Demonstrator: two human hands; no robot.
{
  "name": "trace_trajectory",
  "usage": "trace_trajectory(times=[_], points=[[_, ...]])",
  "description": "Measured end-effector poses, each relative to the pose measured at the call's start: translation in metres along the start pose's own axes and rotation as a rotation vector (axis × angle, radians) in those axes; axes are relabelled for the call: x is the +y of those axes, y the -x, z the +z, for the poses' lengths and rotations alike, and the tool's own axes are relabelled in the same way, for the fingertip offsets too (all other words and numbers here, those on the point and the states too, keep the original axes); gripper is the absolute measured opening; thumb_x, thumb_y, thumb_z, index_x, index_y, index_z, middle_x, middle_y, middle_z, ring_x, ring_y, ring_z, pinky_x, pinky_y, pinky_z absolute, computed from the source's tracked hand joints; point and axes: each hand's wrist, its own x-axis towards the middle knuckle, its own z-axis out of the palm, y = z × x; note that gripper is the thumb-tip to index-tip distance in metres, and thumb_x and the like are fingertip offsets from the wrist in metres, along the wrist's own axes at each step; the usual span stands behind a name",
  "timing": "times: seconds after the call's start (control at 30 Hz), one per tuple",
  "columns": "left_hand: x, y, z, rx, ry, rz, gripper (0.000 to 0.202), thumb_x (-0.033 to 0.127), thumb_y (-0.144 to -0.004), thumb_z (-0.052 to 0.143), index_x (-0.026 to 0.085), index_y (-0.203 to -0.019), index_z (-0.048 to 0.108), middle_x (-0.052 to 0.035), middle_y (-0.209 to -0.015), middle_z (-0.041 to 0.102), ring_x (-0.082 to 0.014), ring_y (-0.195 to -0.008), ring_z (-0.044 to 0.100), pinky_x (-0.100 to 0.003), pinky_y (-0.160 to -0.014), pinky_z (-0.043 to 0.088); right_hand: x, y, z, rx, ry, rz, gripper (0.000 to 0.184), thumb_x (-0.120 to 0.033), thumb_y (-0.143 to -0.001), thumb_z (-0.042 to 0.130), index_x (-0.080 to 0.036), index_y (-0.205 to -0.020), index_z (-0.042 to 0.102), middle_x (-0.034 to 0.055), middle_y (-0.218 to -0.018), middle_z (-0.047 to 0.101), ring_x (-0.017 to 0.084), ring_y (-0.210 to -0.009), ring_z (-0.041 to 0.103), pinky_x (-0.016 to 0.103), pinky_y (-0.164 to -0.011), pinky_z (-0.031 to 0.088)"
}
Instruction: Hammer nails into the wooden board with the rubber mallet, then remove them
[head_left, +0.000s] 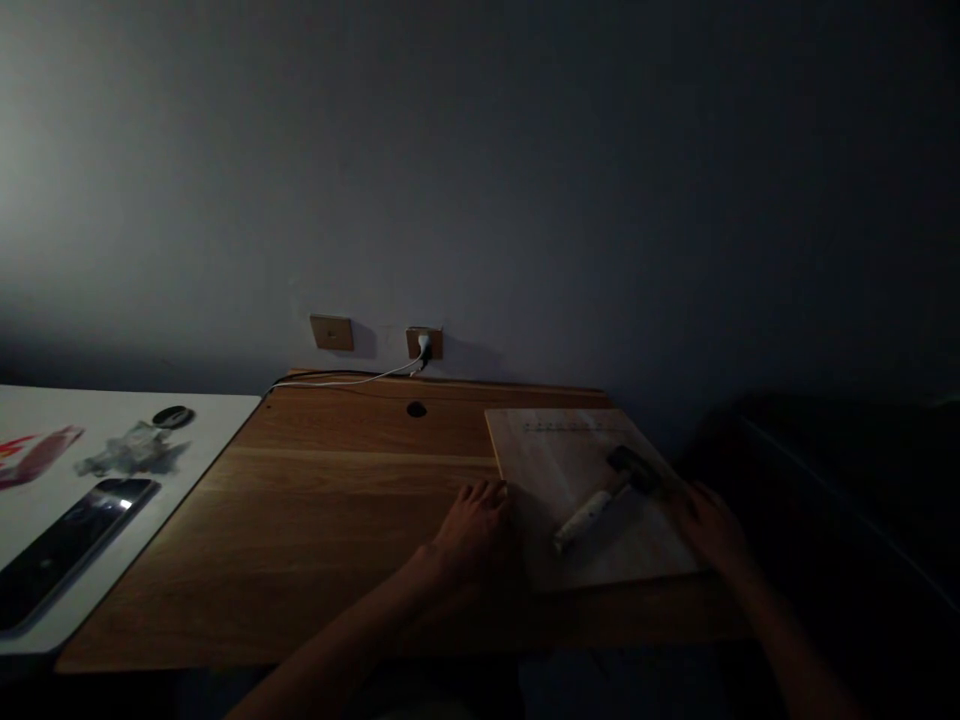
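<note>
A pale wooden board (592,450) lies on the wooden desk, with a row of small dark marks or nails (562,427) near its far edge. On the board rests a hammer (592,515), its dark head pointing to the far right and its light handle toward me. My left hand (476,520) grips the board's left edge with bent fingers. At the right edge, my right hand (705,520) holds the board beside the hammer head; its fingers are dim and partly hidden in shadow.
The wooden desk (337,520) meets a wall with a plugged socket (424,343) and a white cable (345,382). To the left, a white table (217,415) bears a black glossy device (75,540), crumpled plastic (139,450) and a red packet (37,455). Deep shadow covers the right side.
</note>
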Motion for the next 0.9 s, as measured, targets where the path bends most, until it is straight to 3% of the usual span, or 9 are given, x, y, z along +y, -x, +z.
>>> trace_trajectory(times=[0.07, 0.2, 0.37, 0.57, 0.73, 0.9], points=[[-0.001, 0.000, 0.007, 0.009, -0.002, 0.030, 0.036, 0.039, -0.100, 0.052, 0.020, -0.130, 0.058, -0.0130, -0.147, 0.052, -0.0284, -0.129, 0.050, -0.044, -0.104, 0.043, 0.000, 0.004, -0.003, -0.011, 0.035, 0.065, 0.055, -0.045, -0.088, 0.038, -0.010, -0.113, 0.072, 0.0230, -0.118, 0.073, 0.036, -0.113, 0.068, 0.048, -0.100, 0.052], [-0.004, 0.003, 0.017, 0.022, 0.035, 0.042, 0.036, 0.036, -0.100, 0.053, 0.019, -0.132, 0.056, -0.0117, -0.140, 0.059, -0.0255, -0.126, 0.054, -0.043, -0.108, 0.041, -0.009, 0.012, -0.008, -0.040, 0.034, 0.130, 0.055, -0.047, -0.087, 0.040, -0.011, -0.112, 0.073, 0.0215, -0.106, 0.077, 0.035, -0.097, 0.075, 0.044, -0.088, 0.057], [-0.016, 0.024, 0.003, 0.142, 0.040, -0.057, 0.032, 0.032, -0.098, 0.057, 0.021, -0.127, 0.058, -0.0113, -0.130, 0.066, -0.0292, -0.132, 0.051, -0.053, -0.112, 0.035, -0.039, 0.026, -0.016, -0.057, -0.014, 0.087, 0.056, -0.054, -0.085, 0.044, -0.014, -0.112, 0.073, 0.0204, -0.105, 0.078, 0.036, -0.091, 0.076, 0.045, -0.079, 0.059], [-0.063, 0.087, -0.025, 0.251, -0.024, -0.159, 0.028, 0.029, -0.097, 0.056, 0.022, -0.123, 0.061, -0.0102, -0.123, 0.071, -0.0296, -0.126, 0.054, -0.054, -0.108, 0.038, -0.105, 0.072, -0.007, -0.019, -0.091, -0.038, 0.058, -0.057, -0.090, 0.044, -0.014, -0.119, 0.069, 0.0213, -0.115, 0.075, 0.036, -0.103, 0.073, 0.049, -0.090, 0.057], [-0.108, 0.145, -0.039, 0.311, -0.114, -0.325, 0.025, 0.033, -0.095, 0.056, 0.024, -0.116, 0.067, -0.0079, -0.115, 0.075, -0.0314, -0.127, 0.056, -0.056, -0.108, 0.038, -0.171, 0.111, 0.005, 0.009, -0.157, -0.155, 0.055, -0.055, -0.095, 0.041, -0.017, -0.127, 0.065, 0.0188, -0.114, 0.075, 0.035, -0.106, 0.071, 0.052, -0.092, 0.056], [-0.130, 0.188, -0.052, 0.329, -0.181, -0.420, 0.027, 0.034, -0.094, 0.055, 0.023, -0.114, 0.068, -0.0085, -0.117, 0.075, -0.0323, -0.124, 0.058, -0.055, -0.106, 0.040, -0.215, 0.127, 0.004, 0.004, -0.191, -0.313, 0.053, -0.051, -0.098, 0.046, -0.020, -0.138, 0.057, 0.0176, -0.125, 0.070, 0.035, -0.115, 0.067, 0.053, -0.096, 0.054]])
